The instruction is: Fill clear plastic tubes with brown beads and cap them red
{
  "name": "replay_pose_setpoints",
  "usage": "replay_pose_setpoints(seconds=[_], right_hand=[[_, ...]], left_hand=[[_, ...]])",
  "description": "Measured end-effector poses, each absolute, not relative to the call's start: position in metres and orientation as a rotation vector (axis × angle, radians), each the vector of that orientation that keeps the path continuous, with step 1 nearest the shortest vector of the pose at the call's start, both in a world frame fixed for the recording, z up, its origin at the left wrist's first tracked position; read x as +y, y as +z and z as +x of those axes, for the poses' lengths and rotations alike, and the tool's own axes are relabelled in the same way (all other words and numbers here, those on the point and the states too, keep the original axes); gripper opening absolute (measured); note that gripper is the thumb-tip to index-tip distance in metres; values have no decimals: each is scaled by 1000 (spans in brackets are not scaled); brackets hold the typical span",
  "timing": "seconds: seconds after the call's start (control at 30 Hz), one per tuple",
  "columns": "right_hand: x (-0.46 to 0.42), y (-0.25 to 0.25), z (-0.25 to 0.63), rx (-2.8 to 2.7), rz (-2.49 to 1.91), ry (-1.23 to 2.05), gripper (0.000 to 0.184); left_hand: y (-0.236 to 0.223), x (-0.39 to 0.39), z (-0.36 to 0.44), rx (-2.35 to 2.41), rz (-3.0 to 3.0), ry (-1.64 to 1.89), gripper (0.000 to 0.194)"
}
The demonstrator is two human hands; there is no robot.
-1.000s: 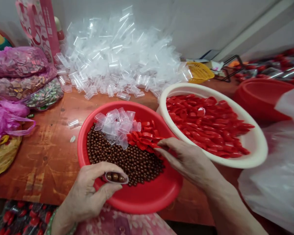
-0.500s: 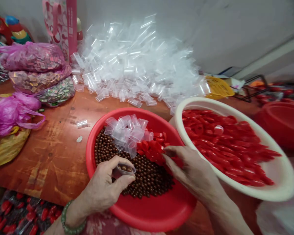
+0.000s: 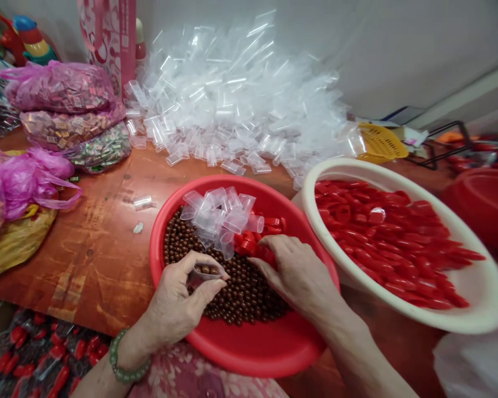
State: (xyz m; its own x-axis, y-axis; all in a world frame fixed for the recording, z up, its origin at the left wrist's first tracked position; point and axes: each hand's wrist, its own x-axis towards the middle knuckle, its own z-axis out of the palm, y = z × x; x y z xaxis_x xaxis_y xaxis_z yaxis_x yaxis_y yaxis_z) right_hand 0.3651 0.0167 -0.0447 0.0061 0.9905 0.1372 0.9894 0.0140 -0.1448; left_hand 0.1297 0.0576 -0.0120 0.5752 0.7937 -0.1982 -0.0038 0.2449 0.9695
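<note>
My left hand (image 3: 178,301) is closed round a small clear plastic tube (image 3: 206,271) with brown balls inside, held over the near side of a red basin (image 3: 249,345). The basin holds a bed of brown balls (image 3: 240,290), a cluster of empty clear tubes (image 3: 218,215) and several red caps (image 3: 257,246). My right hand (image 3: 296,273) lies over the balls with its fingers curled and pinched among the red caps; what they grip is hidden.
A white basin (image 3: 473,318) full of red caps stands at the right, a red tub (image 3: 485,202) behind it. A big heap of clear tubes (image 3: 236,105) fills the back. Pink bags of sweets (image 3: 62,105) lie left; a yellow basket (image 3: 382,143) sits behind.
My right hand slid leftward into the red caps in the red basin. My left hand kept the filled tube and shifted slightly up and right.
</note>
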Motion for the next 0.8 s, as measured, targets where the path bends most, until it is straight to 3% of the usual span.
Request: replay_pose_setpoints(seconds=[0.3, 0.53, 0.8], right_hand=[[18, -34, 361, -2072, -1852, -130, 11], [8, -9, 322, -2008, -1560, 131, 25], [9, -4, 299, -1947, -1414, 212, 25]], left_hand=[[-16, 59, 136, 838, 1216, 635, 16], [-18, 58, 141, 821, 1211, 844, 29], [-11, 55, 137, 957, 1111, 741, 24]])
